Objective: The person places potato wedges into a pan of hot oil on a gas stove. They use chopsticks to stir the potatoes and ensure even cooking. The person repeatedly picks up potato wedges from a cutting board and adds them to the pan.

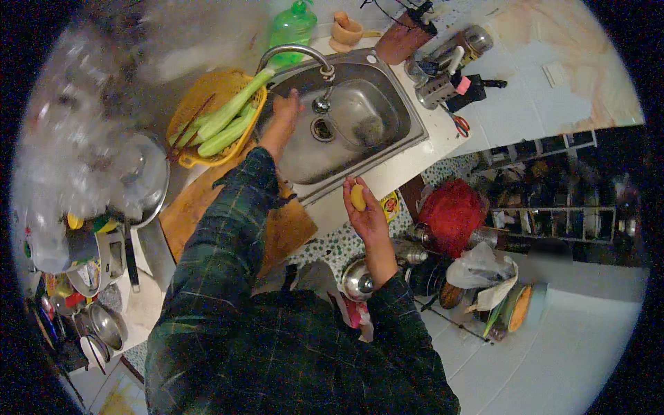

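Note:
My right hand (367, 207) is held palm up in front of the sink's near edge. A small yellow oval object (357, 197) rests in its curled fingers; whether it is soap or a peeled potato I cannot tell. Over the left end of the stainless steel sink (301, 168), my left hand (285, 115) reaches out with nothing visible in it. Close beside it stands a yellow plastic basket (223, 83) of long, pale green peeled gourds (228, 111) and thin brown sticks (193, 124). The curved metal faucet (298, 48) arches above the sink, its spout near the drain (322, 129).
Behind the sink are a green plastic bottle (293, 26) and a wooden mortar (346, 35). A metal utensil holder (434, 94) and red-handled scissors (460, 126) lie to the right. A wooden board (181, 220) and a glass lid (145, 176) are at left. A red bag (451, 218) sits lower right.

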A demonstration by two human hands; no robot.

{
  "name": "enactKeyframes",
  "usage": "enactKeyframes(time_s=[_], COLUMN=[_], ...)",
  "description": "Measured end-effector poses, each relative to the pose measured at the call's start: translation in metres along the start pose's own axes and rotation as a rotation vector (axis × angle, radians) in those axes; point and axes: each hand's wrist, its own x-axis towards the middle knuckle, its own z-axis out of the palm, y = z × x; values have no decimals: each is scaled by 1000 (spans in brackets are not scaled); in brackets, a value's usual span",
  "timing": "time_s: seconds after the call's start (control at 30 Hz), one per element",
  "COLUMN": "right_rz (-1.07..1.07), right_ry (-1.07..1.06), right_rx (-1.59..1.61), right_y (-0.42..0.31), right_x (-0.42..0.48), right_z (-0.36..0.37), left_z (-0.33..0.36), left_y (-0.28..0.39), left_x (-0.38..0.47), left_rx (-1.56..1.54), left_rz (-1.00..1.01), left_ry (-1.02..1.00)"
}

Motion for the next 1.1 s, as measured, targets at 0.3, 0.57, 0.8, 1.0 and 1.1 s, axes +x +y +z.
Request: enactKeyframes(time_s=[0.3,0.57,0.8,1.0,1.1], right_rz=[28,643,427,839,886], right_ry=[24,109,72,-366,-352], right_rx=[-563,-10,63,201,118], right_y=[-6,17,36,13,9], right_x=[186,350,361,387,383], right_z=[-73,-72,-21,-59,-58], left_z=[-32,7,-18,13,21], left_y=[-57,-7,-60,-21,-12], left_x=[106,-23,-117,-78,-50], left_rx=[-31,64,-283,-139,-62], left_rz=[144,212,-105,140,320], left_ry=[509,430,319,445,498])
